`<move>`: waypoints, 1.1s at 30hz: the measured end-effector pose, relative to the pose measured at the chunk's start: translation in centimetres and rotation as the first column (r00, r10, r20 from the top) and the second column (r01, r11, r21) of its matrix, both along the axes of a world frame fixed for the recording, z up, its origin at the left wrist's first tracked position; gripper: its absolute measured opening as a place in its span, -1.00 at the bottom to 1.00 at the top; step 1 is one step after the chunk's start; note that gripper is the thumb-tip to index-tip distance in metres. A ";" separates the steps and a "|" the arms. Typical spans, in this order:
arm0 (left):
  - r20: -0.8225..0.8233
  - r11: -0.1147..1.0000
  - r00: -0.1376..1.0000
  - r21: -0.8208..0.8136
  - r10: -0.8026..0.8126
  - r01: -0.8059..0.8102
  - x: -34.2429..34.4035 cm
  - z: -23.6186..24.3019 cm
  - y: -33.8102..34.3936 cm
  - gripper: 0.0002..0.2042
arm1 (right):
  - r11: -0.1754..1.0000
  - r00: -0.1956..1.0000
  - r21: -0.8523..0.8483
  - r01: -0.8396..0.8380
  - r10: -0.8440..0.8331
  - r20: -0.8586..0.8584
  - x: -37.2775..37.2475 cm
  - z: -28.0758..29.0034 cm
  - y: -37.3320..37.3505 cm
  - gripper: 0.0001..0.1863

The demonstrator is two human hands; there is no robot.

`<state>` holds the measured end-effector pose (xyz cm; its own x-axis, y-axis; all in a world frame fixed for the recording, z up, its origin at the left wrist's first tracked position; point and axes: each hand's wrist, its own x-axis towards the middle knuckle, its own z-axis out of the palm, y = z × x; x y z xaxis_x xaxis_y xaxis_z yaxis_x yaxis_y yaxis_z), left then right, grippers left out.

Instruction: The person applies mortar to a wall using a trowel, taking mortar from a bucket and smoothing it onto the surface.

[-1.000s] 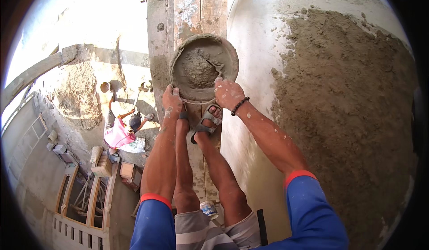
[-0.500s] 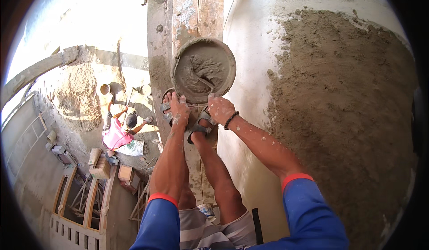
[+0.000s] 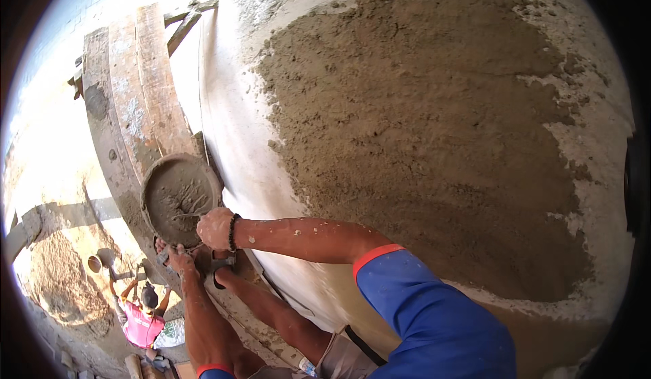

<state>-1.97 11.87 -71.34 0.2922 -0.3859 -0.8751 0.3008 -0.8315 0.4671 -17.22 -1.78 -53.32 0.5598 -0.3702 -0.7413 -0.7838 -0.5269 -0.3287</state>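
Observation:
A round pan of wet grey mortar [image 3: 178, 189] is over the plank walkway [image 3: 150, 108] at the left of centre. My left hand [image 3: 182, 260] grips the near rim of the pan from below, fingers curled. My right hand [image 3: 215, 228] is closed at the pan's right near edge on a thin tool that reaches into the mortar, mostly hidden by the fingers. My sandalled foot [image 3: 222, 264] is on the planks under my arms. To the right, a pale wall [image 3: 234, 142] carries a broad patch of rough wet plaster [image 3: 420, 135].
Far below on the left, another person in pink [image 3: 141, 325] works with a tool beside a sand heap [image 3: 68, 277] and a small bucket [image 3: 94, 264]. A timber brace [image 3: 183, 30] sticks out at the planks' far end. The planks end in a drop on the left.
The view has swung toward the plastered wall, so pan, hands and planks now appear farther left. The lump of mortar in the pan has flattened out.

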 end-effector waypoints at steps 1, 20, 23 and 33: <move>-0.025 1.000 1.000 -0.013 0.009 -0.009 0.1 -0.5 0.4 -0.60 | 1.000 0.999 0.015 0.014 -0.014 0.050 -0.3 1.0 -1.0 -0.81; -0.036 0.954 0.954 0.022 -0.297 0.298 3.0 0.6 0.1 -0.81 | 0.980 0.977 0.122 0.160 -0.140 -0.163 0.7 -1.5 -0.9 -0.79; 0.186 0.890 0.875 -0.001 -0.448 0.456 4.9 -0.4 -0.3 -0.77 | 0.973 0.977 0.088 0.212 -0.209 -0.039 -2.7 -0.3 -1.1 -0.72; 0.539 0.830 0.734 -0.108 -0.413 0.547 7.9 -1.7 -6.7 -0.70 | 0.816 0.816 -0.045 0.576 -0.577 -0.039 -7.3 0.4 0.0 -0.65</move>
